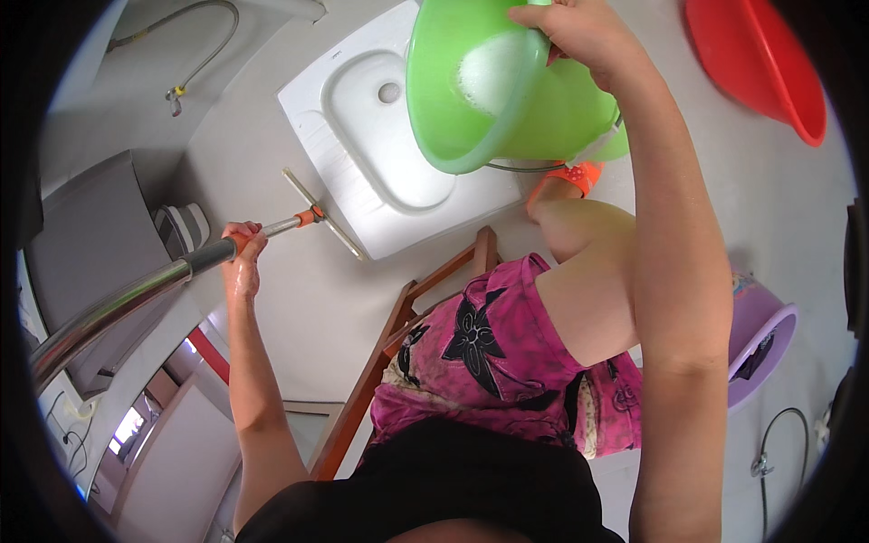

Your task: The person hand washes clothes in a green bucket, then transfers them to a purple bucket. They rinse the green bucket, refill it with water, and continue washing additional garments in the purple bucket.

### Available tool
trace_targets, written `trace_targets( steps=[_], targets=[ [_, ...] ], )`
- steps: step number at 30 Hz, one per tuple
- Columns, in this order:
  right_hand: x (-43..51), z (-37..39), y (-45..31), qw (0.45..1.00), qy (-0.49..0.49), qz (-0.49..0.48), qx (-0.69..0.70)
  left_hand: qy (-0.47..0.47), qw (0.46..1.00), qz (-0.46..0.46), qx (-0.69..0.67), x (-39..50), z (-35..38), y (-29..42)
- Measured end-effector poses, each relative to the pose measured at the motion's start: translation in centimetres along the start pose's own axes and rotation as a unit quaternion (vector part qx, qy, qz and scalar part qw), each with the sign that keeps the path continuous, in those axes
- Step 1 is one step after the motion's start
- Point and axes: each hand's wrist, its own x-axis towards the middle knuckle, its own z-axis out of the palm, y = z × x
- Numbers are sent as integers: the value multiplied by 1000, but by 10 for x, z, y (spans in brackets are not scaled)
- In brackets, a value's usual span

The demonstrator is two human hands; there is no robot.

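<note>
My left hand [244, 248] is closed round the metal pole [210, 256] of a floor squeegee with orange fittings. Its thin crossbar [339, 234] rests by the edge of a white squat toilet pan [305, 112]. With my right hand [584, 34] I grip the rim of a green plastic bucket [441, 129], tilted on its side above the pan, its mouth facing left. White suds [492, 75] lie inside it. Part of the bucket's base is hidden behind my right forearm.
A red plastic basin [767, 68] is at the upper right. A purple tub [781, 339] holding dark cloth stands at the right. A wooden frame [394, 322] is beside my legs, and an orange slipper [582, 175] is on my foot. A hose [237, 20] hangs at the upper left.
</note>
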Motion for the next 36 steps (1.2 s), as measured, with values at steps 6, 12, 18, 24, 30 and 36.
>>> trace_targets(
  steps=[6, 12, 18, 24, 30, 36],
  targets=[
    [1, 3, -1, 1000, 2, -8, -5, 6, 999, -22, 43, -15, -13, 3],
    [10, -3, 13, 998, 24, -4, 61, 23, 994, -40, 98, -20, -14, 49],
    [15, -40, 27, 996, 8, 8, 89, 2, 991, -23, 132, -23, -13, 86],
    [22, -131, 92, 997, 38, 30, 66, -39, 991, 18, 130, -16, 9, 121],
    [29, -229, 183, 984, 91, 126, 84, -56, 986, 45, 149, -19, 30, 166],
    [38, -260, 236, 974, 158, 160, 31, -87, 972, 78, 206, -27, 30, 206]
  ],
)
